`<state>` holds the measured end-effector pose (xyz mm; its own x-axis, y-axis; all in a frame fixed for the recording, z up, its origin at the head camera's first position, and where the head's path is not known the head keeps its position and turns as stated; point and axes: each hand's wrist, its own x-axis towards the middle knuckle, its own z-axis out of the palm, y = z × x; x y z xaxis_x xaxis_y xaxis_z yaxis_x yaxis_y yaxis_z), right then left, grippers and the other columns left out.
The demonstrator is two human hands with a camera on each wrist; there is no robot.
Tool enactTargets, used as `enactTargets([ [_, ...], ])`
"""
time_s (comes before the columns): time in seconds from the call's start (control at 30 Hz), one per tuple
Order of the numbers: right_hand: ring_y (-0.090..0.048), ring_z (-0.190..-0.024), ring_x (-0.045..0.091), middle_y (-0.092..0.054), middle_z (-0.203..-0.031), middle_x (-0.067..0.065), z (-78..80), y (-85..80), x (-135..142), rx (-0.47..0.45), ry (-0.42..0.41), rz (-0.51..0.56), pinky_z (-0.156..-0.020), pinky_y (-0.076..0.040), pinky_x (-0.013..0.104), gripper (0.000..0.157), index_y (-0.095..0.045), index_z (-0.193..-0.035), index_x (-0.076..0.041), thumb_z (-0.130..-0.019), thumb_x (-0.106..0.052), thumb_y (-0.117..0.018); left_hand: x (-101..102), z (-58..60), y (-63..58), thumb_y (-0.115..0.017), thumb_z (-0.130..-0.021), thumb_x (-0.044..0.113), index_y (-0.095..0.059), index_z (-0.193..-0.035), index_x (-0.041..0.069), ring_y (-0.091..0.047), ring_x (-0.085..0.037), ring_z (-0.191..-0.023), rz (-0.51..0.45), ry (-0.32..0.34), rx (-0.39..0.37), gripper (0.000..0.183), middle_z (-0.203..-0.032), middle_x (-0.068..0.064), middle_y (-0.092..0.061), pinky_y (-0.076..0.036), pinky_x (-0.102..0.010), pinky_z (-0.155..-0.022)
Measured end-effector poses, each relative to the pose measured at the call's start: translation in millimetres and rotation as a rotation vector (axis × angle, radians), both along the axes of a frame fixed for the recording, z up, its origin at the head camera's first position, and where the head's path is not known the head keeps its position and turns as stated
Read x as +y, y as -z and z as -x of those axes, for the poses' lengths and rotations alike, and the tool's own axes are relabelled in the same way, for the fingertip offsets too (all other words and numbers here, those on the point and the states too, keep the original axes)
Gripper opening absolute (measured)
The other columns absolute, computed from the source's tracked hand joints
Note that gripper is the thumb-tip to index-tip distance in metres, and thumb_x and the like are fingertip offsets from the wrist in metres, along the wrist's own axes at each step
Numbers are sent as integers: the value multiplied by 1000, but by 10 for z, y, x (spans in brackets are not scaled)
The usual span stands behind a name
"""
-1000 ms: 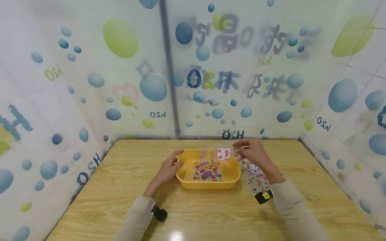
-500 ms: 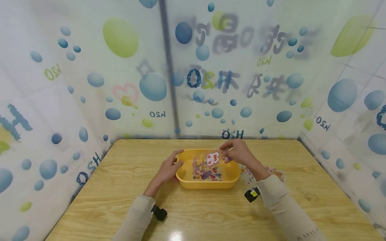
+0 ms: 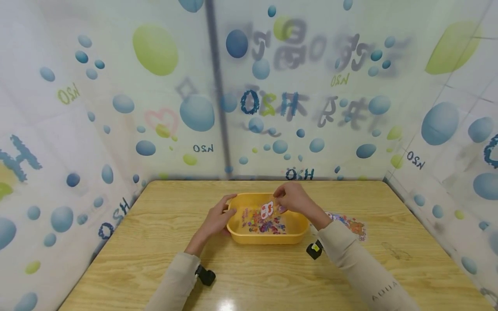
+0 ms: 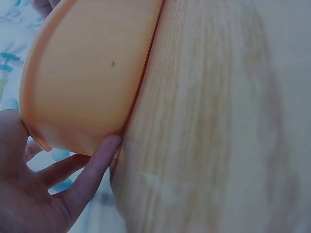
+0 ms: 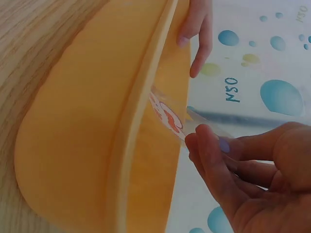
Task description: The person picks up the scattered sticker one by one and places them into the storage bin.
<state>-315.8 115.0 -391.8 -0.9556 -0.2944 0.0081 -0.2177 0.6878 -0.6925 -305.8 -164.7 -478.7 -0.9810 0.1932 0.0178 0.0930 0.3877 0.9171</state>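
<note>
On the table stands a yellow plastic basin (image 3: 268, 239). My left hand (image 3: 216, 218) grips its left end, with the thumb over the rim; in the left wrist view the fingers (image 4: 90, 182) lie along the outer wall. Between the thumb and fingers of my right hand (image 3: 296, 199) is pinched a clear sticker sheet (image 3: 266, 210) printed with a white rabbit face. The sheet hangs tilted inside the basin, and the right wrist view shows its clear film (image 5: 167, 116) past the rim. Small colourful stickers (image 3: 272, 227) show at the sheet's lower part or on the basin floor; I cannot tell which.
Another colourful sticker sheet (image 3: 355, 226) lies on the wooden table (image 3: 249, 276) to the basin's right, partly hidden by the right forearm. A patterned curtain (image 3: 272, 129) hangs behind the table and at both sides. Each wrist wears a black camera (image 3: 314, 249).
My right hand has moved left and slightly down, bringing the rabbit sticker sheet from the basin's right rear rim to over its middle. The left hand has kept its hold on the basin.
</note>
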Motion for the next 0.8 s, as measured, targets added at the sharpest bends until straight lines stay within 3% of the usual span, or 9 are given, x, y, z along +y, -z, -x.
enactTargets([
  [0.17, -67, -62, 14, -73, -118, 22, 18, -59, -25, -55, -18, -77, -61, -64, 26, 29, -71, -123, 7, -100, -4, -59, 5, 0, 0, -56, -106, 20, -43, -156, 29, -73, -32, -89, 8, -3, 0, 53, -140, -27, -60, -63, -44, -49],
  [0.37, -68, -61, 13, -73, -120, 23, 62, -105, -4, -78, -62, -185, -60, -63, 25, 31, -74, -119, 7, -95, 6, -55, 4, -7, -19, -56, -106, 20, -43, -156, 30, -72, -32, -88, 6, -5, 0, 53, -140, -27, -60, -63, -44, -49],
  [0.63, -69, -56, 16, -69, -83, 12, 105, -88, -5, -108, -39, -304, -57, -61, 23, 14, -77, -98, 4, -96, 1, -63, -5, -12, -19, -56, -106, 19, -43, -156, 29, -72, -32, -86, -2, 0, -3, 53, -140, -28, -59, -64, -45, -50],
  [0.8, -56, -46, 14, -52, -57, 3, 144, -72, -14, -116, -30, -394, -47, -53, 20, 21, -75, -76, 3, -93, 2, -62, 3, -13, -17, -55, -106, 19, -43, -156, 29, -72, -32, -86, -10, 3, -9, 52, -140, -28, -58, -64, -45, -50],
])
